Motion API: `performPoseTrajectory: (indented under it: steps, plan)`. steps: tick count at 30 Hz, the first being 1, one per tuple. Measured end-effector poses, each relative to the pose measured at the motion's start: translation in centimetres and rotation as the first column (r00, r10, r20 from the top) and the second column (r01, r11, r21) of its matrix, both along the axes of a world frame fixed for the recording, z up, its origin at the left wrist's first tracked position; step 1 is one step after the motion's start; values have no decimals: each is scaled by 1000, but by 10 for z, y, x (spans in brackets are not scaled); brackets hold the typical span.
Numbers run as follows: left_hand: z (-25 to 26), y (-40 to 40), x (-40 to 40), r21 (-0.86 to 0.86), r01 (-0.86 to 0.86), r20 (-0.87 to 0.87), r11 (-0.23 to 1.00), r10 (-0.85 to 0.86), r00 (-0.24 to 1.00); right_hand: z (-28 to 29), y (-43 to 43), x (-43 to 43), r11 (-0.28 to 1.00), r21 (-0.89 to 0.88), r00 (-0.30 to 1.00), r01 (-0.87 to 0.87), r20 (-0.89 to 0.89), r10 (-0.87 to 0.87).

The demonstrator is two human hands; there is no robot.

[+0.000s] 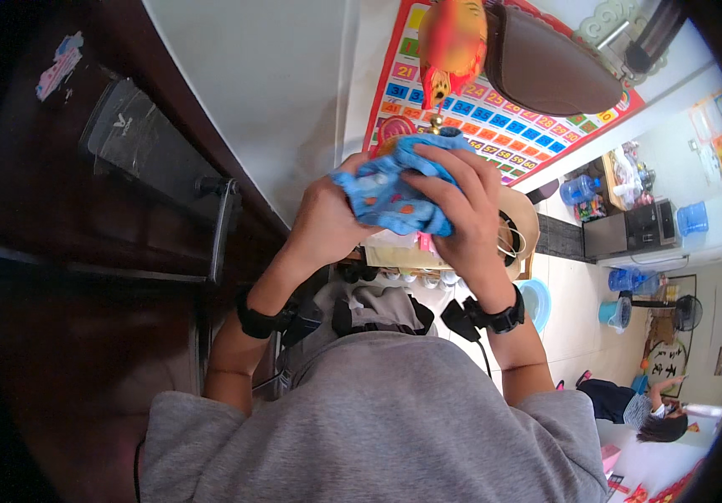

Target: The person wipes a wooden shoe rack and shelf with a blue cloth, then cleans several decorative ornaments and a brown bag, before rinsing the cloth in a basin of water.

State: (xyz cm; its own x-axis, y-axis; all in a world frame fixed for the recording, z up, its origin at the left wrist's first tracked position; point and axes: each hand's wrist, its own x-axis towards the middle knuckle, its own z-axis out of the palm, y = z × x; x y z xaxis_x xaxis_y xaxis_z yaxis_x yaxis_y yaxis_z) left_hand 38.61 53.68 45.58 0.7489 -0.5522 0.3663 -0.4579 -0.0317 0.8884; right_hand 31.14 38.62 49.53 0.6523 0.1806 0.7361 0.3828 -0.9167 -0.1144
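A crumpled light-blue patterned cloth item (392,195), perhaps a small garment, is held up in front of me between both hands. My left hand (329,220) grips its left side, with most fingers hidden behind the fabric. My right hand (471,207) is curled over its right side, fingers spread across the front. Behind the cloth hangs a number chart (493,132) with coloured squares on the wall. Just above it dangles a red and yellow ornament (452,44) with small gold bells (436,121).
A dark door with a metal lever handle (219,232) stands at left. A brown leather bag (549,63) hangs at upper right. Below are a tan hat (527,236), several shoes (411,276) and a light-blue basin (536,302). Another person (619,402) is far right.
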Motion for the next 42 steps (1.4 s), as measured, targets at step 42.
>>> performPoseTrajectory:
  steps: [42]
  plan:
    - [-7,-20,32,-329,110,-413,938,-247,877,-31,-54,-37,-454,885,836,100,173,521]
